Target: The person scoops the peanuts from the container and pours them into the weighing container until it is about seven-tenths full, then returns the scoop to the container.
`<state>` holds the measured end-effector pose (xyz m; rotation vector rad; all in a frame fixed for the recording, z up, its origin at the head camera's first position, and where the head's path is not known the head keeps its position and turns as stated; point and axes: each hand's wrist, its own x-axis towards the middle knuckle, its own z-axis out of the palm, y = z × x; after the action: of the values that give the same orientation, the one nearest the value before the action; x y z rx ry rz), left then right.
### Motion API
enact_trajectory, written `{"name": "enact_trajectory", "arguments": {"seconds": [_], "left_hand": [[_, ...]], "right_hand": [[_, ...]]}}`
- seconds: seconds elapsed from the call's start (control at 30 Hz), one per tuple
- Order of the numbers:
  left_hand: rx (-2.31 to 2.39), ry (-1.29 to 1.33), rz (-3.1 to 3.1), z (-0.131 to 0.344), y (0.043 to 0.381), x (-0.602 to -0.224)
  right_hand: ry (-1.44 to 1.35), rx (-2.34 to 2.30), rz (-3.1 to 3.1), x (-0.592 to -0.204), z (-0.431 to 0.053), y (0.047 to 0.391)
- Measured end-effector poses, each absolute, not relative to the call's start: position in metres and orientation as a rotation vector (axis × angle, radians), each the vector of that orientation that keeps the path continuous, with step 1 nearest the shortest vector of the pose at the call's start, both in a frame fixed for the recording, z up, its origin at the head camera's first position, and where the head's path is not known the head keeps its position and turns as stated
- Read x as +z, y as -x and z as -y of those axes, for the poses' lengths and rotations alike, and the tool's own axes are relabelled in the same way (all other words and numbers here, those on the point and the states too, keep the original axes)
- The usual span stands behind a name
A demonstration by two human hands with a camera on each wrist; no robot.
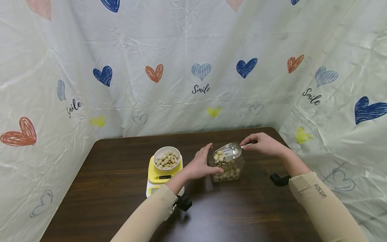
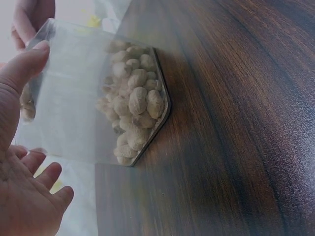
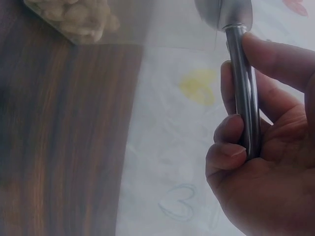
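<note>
A clear plastic container (image 1: 227, 174), partly filled with peanuts in their shells (image 2: 133, 101), stands on the table. My left hand (image 1: 199, 164) holds it at its left side near the top, thumb across the front wall and fingers along the side. My right hand (image 1: 264, 144) grips the handle (image 3: 242, 88) of a metal scoop (image 1: 232, 151), the fingers wrapped round it. The scoop lies tilted over the mouth of the container, with several peanuts (image 1: 219, 156) in its bowl end. In the right wrist view only the scoop's handle end shows.
Left of the container, a white bowl (image 1: 155, 155) of peanuts sits on a yellow and white kitchen scale (image 1: 153, 176); my left forearm partly covers the scale. The dark wooden table (image 1: 115, 188) ends at a curtain (image 1: 169, 114) printed with hearts.
</note>
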<state>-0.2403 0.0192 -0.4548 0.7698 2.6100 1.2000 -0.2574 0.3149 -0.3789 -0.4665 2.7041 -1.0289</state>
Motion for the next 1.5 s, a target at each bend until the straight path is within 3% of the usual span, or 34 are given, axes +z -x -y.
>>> {"name": "enact_trajectory", "arguments": {"seconds": [1.1,1.5], "left_hand": [[1.207,-0.752,-2.601,-0.012,0.239,-0.453],[1.251,-0.874,-2.7,0.037,0.233,-0.424]], "right_hand": [[0.464,-1.104,-2.743,-0.364,-0.33,0.254],[0.388,-1.066,-2.804,-0.355,-0.307,0.249]]}}
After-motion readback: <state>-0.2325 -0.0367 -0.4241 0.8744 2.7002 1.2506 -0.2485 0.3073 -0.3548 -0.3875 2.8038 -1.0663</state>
